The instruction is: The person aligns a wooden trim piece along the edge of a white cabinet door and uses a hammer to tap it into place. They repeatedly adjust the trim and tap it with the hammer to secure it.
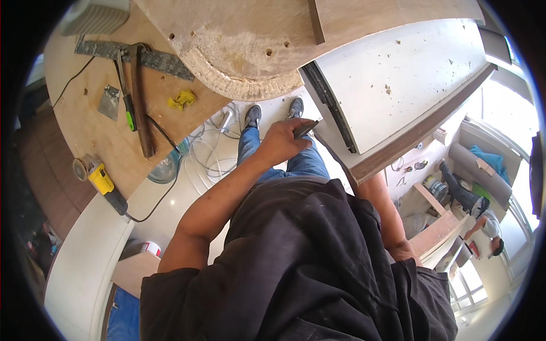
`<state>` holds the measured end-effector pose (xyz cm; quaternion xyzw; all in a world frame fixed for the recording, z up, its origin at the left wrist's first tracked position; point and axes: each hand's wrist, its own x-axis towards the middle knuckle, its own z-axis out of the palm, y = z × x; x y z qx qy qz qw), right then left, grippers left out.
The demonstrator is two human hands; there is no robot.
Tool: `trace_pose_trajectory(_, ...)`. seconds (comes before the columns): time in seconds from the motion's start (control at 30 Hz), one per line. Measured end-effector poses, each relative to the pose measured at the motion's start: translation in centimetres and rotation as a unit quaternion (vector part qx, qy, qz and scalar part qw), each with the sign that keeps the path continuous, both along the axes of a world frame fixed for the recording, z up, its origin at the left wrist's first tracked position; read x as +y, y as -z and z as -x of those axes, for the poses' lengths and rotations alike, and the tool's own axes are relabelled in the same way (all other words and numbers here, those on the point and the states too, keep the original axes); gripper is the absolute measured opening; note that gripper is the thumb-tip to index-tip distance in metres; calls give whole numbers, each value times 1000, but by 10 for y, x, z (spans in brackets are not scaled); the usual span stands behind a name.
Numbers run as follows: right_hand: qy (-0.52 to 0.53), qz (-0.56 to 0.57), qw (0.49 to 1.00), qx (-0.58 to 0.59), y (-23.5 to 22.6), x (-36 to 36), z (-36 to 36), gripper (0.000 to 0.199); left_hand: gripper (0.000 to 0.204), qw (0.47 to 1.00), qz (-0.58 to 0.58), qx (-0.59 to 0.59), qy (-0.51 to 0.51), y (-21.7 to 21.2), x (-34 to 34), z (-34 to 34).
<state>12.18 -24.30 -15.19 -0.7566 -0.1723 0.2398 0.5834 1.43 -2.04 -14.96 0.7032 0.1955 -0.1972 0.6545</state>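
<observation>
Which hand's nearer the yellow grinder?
Left. The left hand is right of the grinder, holding a dark tool; the right hand is hidden behind the white-topped panel, its forearm farther right.

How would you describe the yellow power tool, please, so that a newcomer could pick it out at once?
Find the large wooden tabletop at the left of the view. At its lower-left edge, below the brown-handled hammer, lies the yellow-and-black power tool. Its round disc sets it apart from the hammer and the crumpled yellow piece.
</observation>
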Motion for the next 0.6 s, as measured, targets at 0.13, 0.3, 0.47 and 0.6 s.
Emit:
trace_pose_trajectory(0.13, 49, -77, 988, 122, 4, 0, -3, 46, 34, 997, -75, -7, 32, 1, 4, -13)
trace_pose_trajectory(0.3, 75, -96, 977, 174, -2, -4, -1, 46, 40, 954, -214, -203, 48, 1, -20, 5)
trace_pose_trajectory(0.47, 76, -91, 974, 192, 1, -2, 0, 46, 36, 933, -153, -324, -16, -65, -20, 17)
trace_pose_trajectory(0.6, 73, -92, 974, 194, 0, 1, -3, 46, 43, 967, -165, -169, 92, -35, -18, 9)
